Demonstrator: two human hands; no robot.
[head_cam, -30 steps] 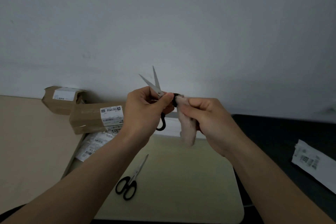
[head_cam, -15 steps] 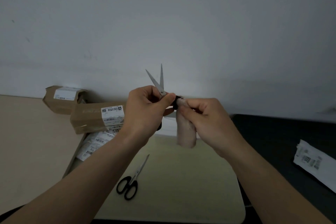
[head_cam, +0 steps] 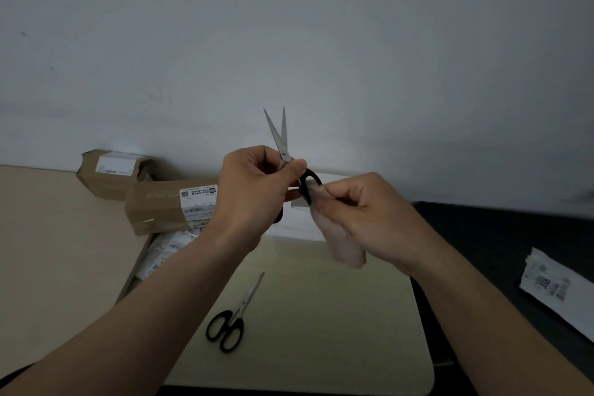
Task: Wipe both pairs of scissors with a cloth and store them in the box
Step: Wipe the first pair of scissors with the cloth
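Pinching with thumb and curled fingers, my left hand (head_cam: 254,190) holds one pair of scissors (head_cam: 280,141) just below the pivot. My right hand (head_cam: 363,219) pinches a cloth (head_cam: 342,244) onto one of its black handle loops. Both are held up above the far part of the pale tabletop (head_cam: 337,331).

I count two pairs of scissors, one cloth and two cardboard boxes.

The held pair has silver blades parted in a narrow V and black handles. Its long axis stands almost upright, tips up, handles down between my hands. The cloth is pale, pinkish and fuzzy, and hangs down from my right fingers.

The second pair of scissors (head_cam: 233,315) lies flat on the tabletop near me, between my forearms. Its blades are closed. Its long axis runs diagonally, the tip far and right, the black loops near and left.

The far cardboard box (head_cam: 109,175) and the nearer cardboard box (head_cam: 160,206) lie at the left, both labelled. A white labelled packet (head_cam: 559,292) lies on the dark surface (head_cam: 498,244) at the right.
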